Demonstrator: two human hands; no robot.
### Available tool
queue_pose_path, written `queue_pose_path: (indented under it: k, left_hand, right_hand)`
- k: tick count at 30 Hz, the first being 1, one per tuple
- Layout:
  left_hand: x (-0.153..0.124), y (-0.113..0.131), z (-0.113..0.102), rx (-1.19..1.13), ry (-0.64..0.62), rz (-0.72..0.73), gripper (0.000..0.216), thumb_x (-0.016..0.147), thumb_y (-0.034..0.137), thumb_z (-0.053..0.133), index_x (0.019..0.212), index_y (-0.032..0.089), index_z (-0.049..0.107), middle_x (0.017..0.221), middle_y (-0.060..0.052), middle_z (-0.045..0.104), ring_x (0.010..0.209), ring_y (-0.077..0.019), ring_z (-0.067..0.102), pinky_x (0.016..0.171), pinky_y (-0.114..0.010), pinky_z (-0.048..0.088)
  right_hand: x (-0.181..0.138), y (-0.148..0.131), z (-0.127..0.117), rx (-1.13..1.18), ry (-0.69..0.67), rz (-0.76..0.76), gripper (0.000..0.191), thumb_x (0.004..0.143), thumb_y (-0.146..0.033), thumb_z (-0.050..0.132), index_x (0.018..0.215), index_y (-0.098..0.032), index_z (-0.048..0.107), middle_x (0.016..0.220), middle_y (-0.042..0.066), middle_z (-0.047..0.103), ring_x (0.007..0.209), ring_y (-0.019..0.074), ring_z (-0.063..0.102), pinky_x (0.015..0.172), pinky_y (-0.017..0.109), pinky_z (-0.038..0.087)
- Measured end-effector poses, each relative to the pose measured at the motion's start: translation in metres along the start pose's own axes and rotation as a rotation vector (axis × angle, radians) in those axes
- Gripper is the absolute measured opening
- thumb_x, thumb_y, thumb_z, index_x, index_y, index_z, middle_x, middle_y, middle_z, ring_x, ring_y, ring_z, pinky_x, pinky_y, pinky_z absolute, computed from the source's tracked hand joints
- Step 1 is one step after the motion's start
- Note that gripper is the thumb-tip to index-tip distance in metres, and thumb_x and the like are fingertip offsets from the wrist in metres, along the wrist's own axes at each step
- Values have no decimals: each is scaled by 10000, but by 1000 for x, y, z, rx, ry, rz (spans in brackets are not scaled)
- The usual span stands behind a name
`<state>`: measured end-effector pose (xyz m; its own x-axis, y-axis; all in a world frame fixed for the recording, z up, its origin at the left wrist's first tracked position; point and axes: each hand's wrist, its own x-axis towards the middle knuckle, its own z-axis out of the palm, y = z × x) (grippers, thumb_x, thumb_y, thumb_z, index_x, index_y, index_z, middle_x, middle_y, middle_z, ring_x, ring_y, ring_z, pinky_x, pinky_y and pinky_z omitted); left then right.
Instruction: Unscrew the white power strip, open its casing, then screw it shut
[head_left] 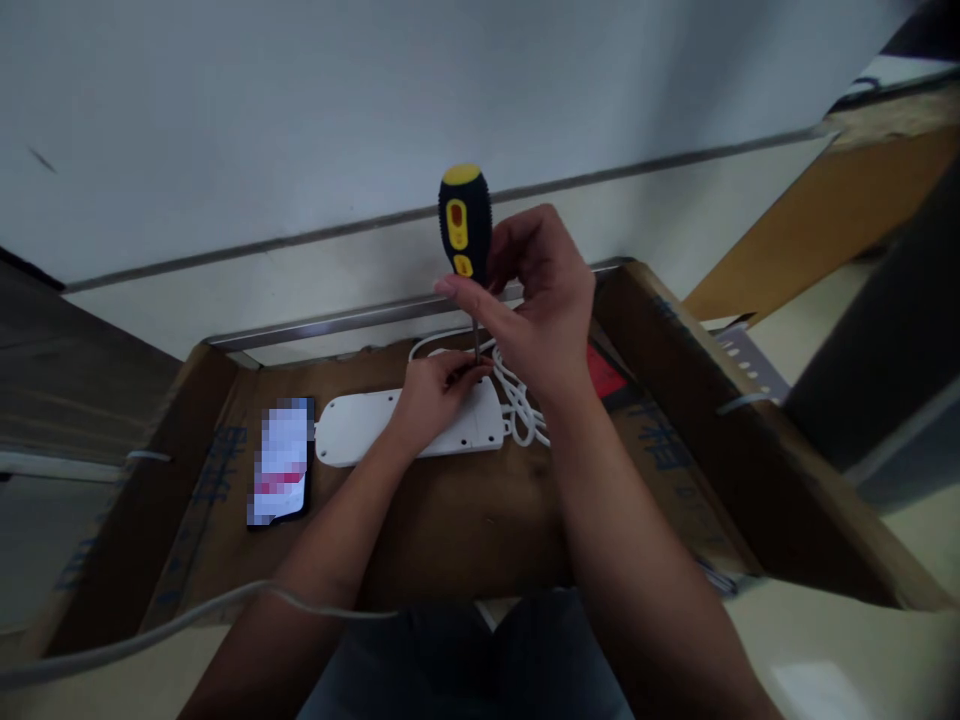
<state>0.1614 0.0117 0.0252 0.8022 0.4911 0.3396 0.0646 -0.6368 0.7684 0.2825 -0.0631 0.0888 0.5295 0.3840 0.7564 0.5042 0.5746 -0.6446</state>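
Note:
A screwdriver [466,225] with a black and yellow handle stands nearly upright, its metal shaft pointing down. My right hand [544,300] grips the lower part of that handle between thumb and fingers. Beneath it lies a white power strip [356,425], its underside up with small screw holes showing. My left hand [439,395] rests across the strip, with thumb and fingers closed around the lower end of the shaft near the strip's right end. The shaft's tip is hidden by those fingers. A coiled white cord [525,405] lies at the strip's right, partly behind my right wrist.
A phone [281,462] with a lit screen lies left of the strip. Everything sits in a shallow cardboard tray [480,520] with raised sides. A red and black item [606,378] is at the right. A pale cable [180,628] crosses the front left; a white panel [375,110] rises behind.

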Motion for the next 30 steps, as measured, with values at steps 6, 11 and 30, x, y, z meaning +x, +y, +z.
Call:
queue_pose_path:
  k: [6,11,30]
  left_hand:
    - [1,-5,3,-1,55,-33,126,885,298,757,931,211,836,920,-29,830,823,-186,757,806,-291,582]
    - [1,-3,2,1,36,-7,166,901,313,748,983,188,820,935,-50,823,809,-171,741,768,-275,556]
    - [1,1,3,-20,184,-44,190,839,366,794,914,191,788,880,-29,791,741,-137,675,702,-259,517]
  right_hand:
    - [2,-9,-8,-107,-18,8,308,804,-342,832,841,-198,562,755,-34,554,673,59,490,629,249,457]
    - [4,-7,-16,-99,-34,22,283,816,-346,819,841,-194,582,761,-38,598,684,55,510,648,247,463]
    - [1,1,-6,106,-95,143,462,759,-331,866,1048,-238,518,878,-34,695,829,133,692,817,323,587]
